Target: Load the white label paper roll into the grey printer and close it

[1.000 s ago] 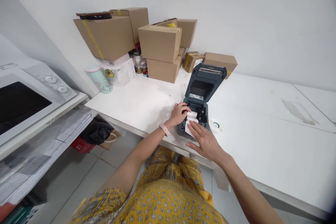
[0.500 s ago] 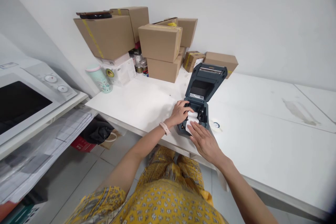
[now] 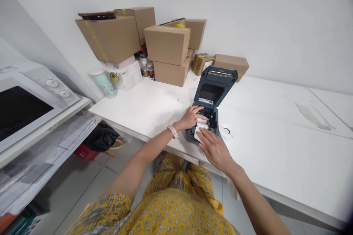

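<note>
My left hand (image 3: 190, 118): spread, unclenched, printer's (image 3: 210, 103) nine o'clock | my right hand (image 3: 217, 150): flat on white paper (image 3: 198, 133), five o'clock | I should press lightly, keeping paper straight

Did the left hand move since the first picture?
Yes, a little to the right: the left hand reaches farther across the printer, which stayed put.

I read "20%" on the small black-and-red box (image 3: 141, 55) and, less surely, "21%" on the pale pinkish-white carton (image 3: 121, 62).
</note>
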`<act>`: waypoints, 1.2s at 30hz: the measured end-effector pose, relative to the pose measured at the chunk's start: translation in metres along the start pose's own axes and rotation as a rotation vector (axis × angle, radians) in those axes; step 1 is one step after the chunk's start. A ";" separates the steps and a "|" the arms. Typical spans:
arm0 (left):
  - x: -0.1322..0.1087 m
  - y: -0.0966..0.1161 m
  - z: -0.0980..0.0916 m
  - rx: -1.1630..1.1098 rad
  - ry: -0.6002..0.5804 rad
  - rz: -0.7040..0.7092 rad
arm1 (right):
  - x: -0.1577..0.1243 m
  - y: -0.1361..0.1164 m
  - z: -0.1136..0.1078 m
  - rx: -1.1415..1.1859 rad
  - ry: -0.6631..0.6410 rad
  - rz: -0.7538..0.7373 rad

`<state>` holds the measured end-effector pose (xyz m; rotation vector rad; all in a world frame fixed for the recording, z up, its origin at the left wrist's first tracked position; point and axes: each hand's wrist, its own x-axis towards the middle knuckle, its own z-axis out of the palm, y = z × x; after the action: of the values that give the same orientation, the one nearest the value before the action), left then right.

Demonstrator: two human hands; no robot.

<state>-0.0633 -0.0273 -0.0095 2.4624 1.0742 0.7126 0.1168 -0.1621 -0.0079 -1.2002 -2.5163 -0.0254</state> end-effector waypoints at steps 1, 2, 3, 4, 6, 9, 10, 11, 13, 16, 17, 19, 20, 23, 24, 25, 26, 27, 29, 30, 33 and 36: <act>0.000 0.000 0.000 -0.007 0.001 -0.005 | 0.000 0.000 -0.001 0.005 -0.004 0.003; 0.000 0.000 0.000 -0.013 0.002 -0.008 | 0.001 0.000 -0.002 0.010 -0.009 0.008; -0.001 0.000 0.000 -0.017 0.004 -0.008 | 0.001 0.001 -0.003 0.016 -0.016 0.011; -0.001 0.000 0.000 -0.020 0.006 -0.008 | 0.001 0.001 -0.004 0.021 -0.024 0.013; -0.001 0.000 0.000 -0.021 0.013 -0.006 | 0.002 0.001 -0.005 0.031 -0.037 0.015; -0.001 -0.001 0.001 -0.032 0.030 0.009 | 0.001 0.002 -0.007 0.032 -0.049 0.015; -0.001 -0.002 0.002 -0.041 0.035 0.018 | 0.001 0.002 -0.007 0.029 -0.050 0.016; -0.001 -0.002 0.002 -0.051 0.040 0.026 | 0.000 0.002 -0.008 0.026 -0.051 0.015; -0.001 -0.004 0.003 -0.066 0.043 0.034 | 0.000 0.003 -0.007 0.021 -0.046 0.011; -0.001 -0.004 0.003 -0.069 0.034 0.032 | -0.001 0.002 -0.005 0.008 -0.034 0.001; -0.002 -0.003 0.002 -0.057 0.033 0.028 | -0.002 0.001 -0.004 0.002 -0.030 -0.001; -0.006 0.003 0.000 -0.004 0.042 0.013 | -0.003 -0.001 -0.001 -0.003 -0.026 -0.007; -0.010 0.007 -0.001 0.036 0.051 0.003 | -0.004 -0.002 -0.001 -0.001 -0.024 -0.008; -0.033 0.024 -0.003 0.151 0.087 -0.010 | -0.006 -0.002 -0.014 0.067 -0.046 -0.043; -0.043 0.030 -0.002 0.171 0.109 -0.009 | -0.006 0.001 -0.024 0.129 -0.069 -0.068; -0.053 0.036 -0.001 0.184 0.119 -0.002 | -0.004 0.005 -0.037 0.209 -0.075 -0.083; -0.063 0.042 0.001 0.186 0.125 0.013 | 0.000 0.012 -0.052 0.293 -0.050 -0.087; -0.073 0.047 0.003 0.183 0.126 0.039 | 0.007 0.020 -0.068 0.373 0.020 -0.047; -0.091 0.057 0.008 0.174 0.157 0.058 | 0.030 0.042 -0.099 0.390 0.403 0.146; -0.099 0.062 0.010 0.167 0.169 0.068 | 0.047 0.055 -0.112 0.345 0.580 0.253; -0.119 0.072 0.013 0.146 0.192 0.081 | 0.107 0.100 -0.129 0.466 0.678 0.476; -0.131 0.078 0.013 0.154 0.169 0.097 | 0.158 0.137 -0.119 0.616 0.580 0.528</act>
<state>-0.0873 -0.1779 -0.0206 2.6386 1.1138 0.9129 0.1655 0.0242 0.1358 -1.2958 -1.4967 0.4331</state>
